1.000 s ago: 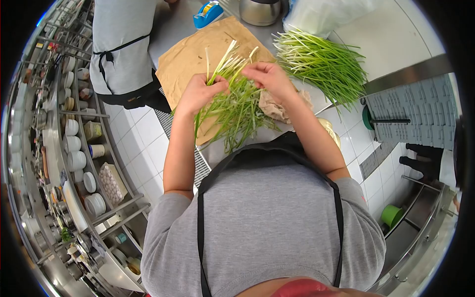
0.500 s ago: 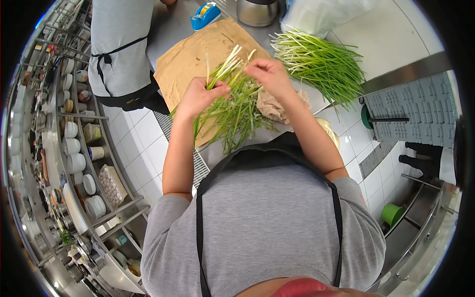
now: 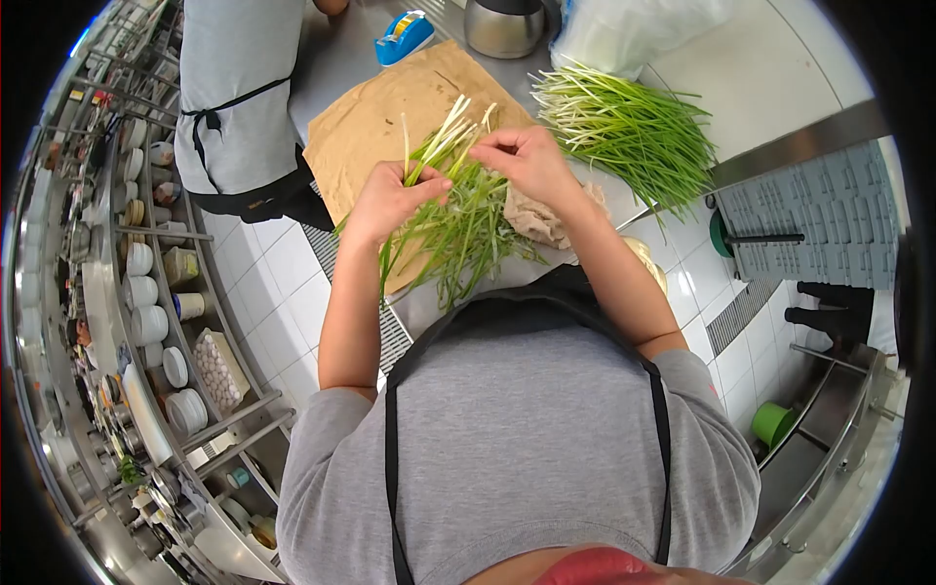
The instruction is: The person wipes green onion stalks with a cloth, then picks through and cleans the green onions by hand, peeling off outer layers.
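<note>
My left hand [image 3: 392,203] is closed around a small bunch of green onions [image 3: 445,136], their white ends pointing up and away from me. Just to the right, the thumb and fingers of my right hand [image 3: 531,164] pinch together at one of the thin stalks near its pale end. Below both hands lies a loose heap of green onion leaves and trimmings [image 3: 478,239], partly on a brown paper sheet [image 3: 356,112]. A crumpled beige cloth [image 3: 534,216] sits under my right wrist. A larger, neater bunch of green onions [image 3: 634,136] rests to the right.
A blue tape dispenser [image 3: 405,39], a steel jug [image 3: 504,27] and a clear plastic bag [image 3: 624,29] stand at the back. Another person in an aproned grey shirt [image 3: 234,78] is at the left. Shelves with white containers [image 3: 148,325] line the far left.
My right hand has come slightly down and left, nearer my left hand. My left hand keeps its bunch, with its thumb a little lower.
</note>
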Demonstrator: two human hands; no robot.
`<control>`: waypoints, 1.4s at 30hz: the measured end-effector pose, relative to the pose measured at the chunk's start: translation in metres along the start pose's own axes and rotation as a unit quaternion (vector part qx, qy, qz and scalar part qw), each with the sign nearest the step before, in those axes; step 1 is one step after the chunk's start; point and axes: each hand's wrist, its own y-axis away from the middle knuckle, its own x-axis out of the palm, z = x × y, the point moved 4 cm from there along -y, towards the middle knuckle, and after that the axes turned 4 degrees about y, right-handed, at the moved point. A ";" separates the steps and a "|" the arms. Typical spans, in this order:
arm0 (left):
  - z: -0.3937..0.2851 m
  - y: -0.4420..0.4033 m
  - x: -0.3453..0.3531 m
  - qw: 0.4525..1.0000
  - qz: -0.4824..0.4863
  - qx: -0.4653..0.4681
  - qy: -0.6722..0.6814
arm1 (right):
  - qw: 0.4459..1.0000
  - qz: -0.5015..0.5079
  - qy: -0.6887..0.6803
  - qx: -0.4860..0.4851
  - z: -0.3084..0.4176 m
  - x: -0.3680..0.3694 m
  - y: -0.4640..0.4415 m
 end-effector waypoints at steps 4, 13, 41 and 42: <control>0.006 0.001 -0.006 0.999 0.019 0.002 -0.042 | 0.994 -0.105 0.016 -0.034 -0.004 -0.025 -0.010; 0.004 0.014 -0.018 0.999 -0.027 -0.029 -0.005 | 0.972 -0.222 -0.053 -0.058 0.008 -0.073 -0.016; -0.003 0.006 0.001 1.000 0.007 0.003 -0.008 | 0.924 -0.189 -0.331 0.042 -0.009 -0.044 -0.015; -0.001 0.006 -0.001 1.000 0.000 0.009 -0.007 | 0.936 -0.188 -0.296 0.037 -0.006 -0.046 -0.014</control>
